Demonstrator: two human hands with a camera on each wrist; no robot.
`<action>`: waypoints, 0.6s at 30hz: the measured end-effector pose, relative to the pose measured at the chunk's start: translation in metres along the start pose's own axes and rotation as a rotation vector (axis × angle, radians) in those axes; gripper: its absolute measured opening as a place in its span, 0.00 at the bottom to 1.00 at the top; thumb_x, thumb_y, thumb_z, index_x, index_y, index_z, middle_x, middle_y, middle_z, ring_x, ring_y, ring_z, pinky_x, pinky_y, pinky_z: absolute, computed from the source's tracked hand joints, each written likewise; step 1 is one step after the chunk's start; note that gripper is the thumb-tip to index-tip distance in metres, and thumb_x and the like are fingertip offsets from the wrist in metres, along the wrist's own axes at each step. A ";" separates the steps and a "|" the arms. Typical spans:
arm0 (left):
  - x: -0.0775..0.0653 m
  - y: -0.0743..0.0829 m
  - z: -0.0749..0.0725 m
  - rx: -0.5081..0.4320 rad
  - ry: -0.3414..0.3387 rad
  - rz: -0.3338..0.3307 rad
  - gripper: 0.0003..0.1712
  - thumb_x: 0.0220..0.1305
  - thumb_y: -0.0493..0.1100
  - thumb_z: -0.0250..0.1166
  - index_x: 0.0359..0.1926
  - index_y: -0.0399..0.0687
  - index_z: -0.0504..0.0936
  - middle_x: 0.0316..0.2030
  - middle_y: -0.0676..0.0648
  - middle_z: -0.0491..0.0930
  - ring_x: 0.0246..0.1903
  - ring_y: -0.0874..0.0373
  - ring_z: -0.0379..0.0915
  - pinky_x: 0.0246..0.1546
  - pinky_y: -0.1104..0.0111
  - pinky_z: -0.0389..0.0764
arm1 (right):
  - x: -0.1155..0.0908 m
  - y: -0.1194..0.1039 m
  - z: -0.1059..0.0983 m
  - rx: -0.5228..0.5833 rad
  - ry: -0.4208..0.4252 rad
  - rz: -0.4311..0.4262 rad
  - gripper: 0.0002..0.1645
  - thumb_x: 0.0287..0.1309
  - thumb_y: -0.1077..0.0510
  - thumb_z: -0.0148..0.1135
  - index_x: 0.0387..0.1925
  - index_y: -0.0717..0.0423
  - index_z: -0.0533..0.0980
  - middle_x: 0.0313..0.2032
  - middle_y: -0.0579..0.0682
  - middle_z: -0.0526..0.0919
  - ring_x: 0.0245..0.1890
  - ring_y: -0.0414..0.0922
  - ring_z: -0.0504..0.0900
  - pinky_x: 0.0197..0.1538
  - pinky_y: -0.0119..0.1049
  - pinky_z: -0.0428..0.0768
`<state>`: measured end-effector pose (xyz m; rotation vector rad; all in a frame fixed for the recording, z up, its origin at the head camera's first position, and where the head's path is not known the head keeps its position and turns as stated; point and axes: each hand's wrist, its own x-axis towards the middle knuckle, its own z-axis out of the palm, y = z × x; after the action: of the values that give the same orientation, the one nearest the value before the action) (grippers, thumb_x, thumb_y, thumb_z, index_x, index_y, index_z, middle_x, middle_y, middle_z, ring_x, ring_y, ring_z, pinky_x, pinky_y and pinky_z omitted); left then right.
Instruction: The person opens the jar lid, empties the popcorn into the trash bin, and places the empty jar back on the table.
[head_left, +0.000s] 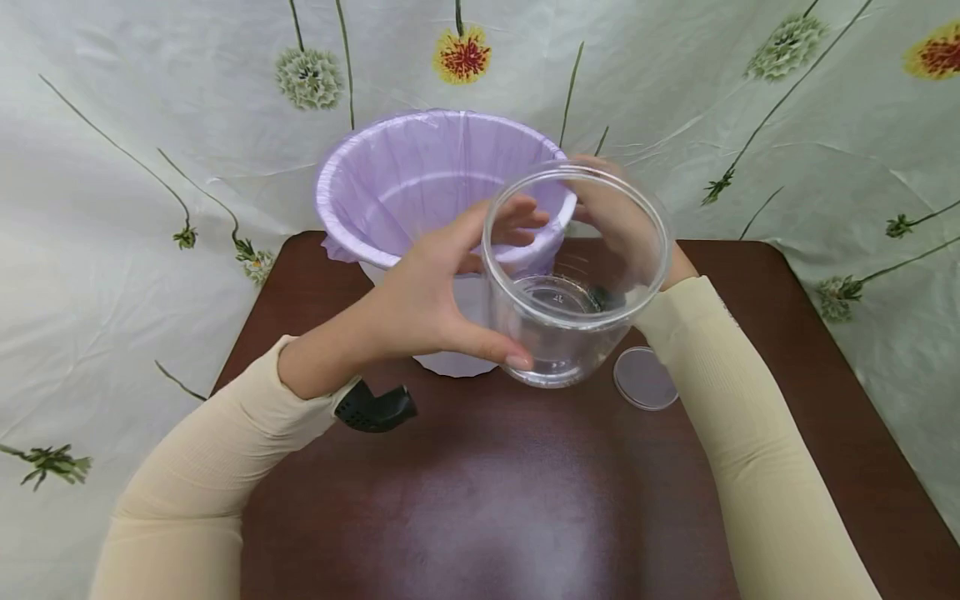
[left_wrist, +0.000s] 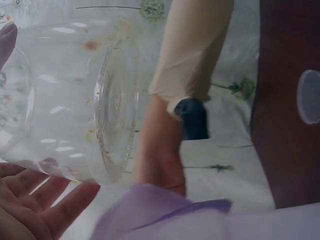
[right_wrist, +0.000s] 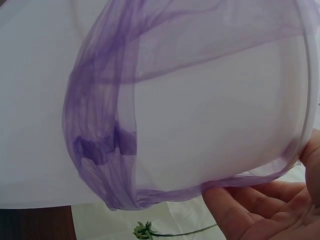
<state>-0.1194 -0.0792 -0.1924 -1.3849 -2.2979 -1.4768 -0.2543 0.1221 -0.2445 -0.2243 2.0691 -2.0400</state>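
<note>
My left hand [head_left: 442,292] holds a clear plastic tub [head_left: 573,354], thumb on the near side and fingers spread around the far side. The tub's round mouth faces up and toward me in the head view. Brownish and yellowish spots mark its wall and base in the left wrist view. At the right side of a white bin [right_wrist: 200,135], my right hand [right_wrist: 265,205] grips the rim and the edge of a purple bag [right_wrist: 102,120] lining it. In the head view this hand shows mostly through the clear tub.
A round, flat, clear lid [head_left: 647,379] lies on the dark brown table [head_left: 480,500], right of the bin. A dark wrist mount [head_left: 375,407] juts from the left sleeve. Behind the table hangs a pale flowered cloth [head_left: 187,108].
</note>
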 end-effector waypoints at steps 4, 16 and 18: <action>-0.006 -0.007 0.012 -0.099 -0.042 -0.019 0.53 0.22 0.34 0.74 0.54 0.29 0.55 0.51 0.40 0.62 0.51 0.57 0.59 0.45 0.66 0.66 | 0.005 0.000 -0.003 -0.091 0.035 -0.062 0.22 0.52 0.52 0.51 0.47 0.58 0.68 0.37 0.53 0.73 0.35 0.44 0.73 0.40 0.33 0.71; -0.034 -0.055 0.051 -0.190 -0.106 -0.088 0.55 0.22 0.36 0.74 0.55 0.34 0.54 0.52 0.42 0.62 0.51 0.58 0.59 0.46 0.67 0.65 | 0.012 0.002 -0.001 -0.014 0.048 -0.047 0.21 0.54 0.56 0.48 0.49 0.62 0.66 0.40 0.54 0.71 0.34 0.44 0.74 0.34 0.30 0.74; -0.039 -0.066 0.059 -0.188 -0.120 -0.111 0.54 0.23 0.37 0.74 0.56 0.35 0.54 0.52 0.42 0.62 0.51 0.57 0.59 0.46 0.65 0.66 | 0.011 0.001 -0.002 -0.012 0.040 -0.043 0.22 0.54 0.56 0.48 0.50 0.61 0.65 0.41 0.54 0.70 0.35 0.44 0.74 0.35 0.30 0.74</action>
<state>-0.1214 -0.0681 -0.2884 -1.4496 -2.3966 -1.7280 -0.2654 0.1207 -0.2465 -0.2343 2.1187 -2.0734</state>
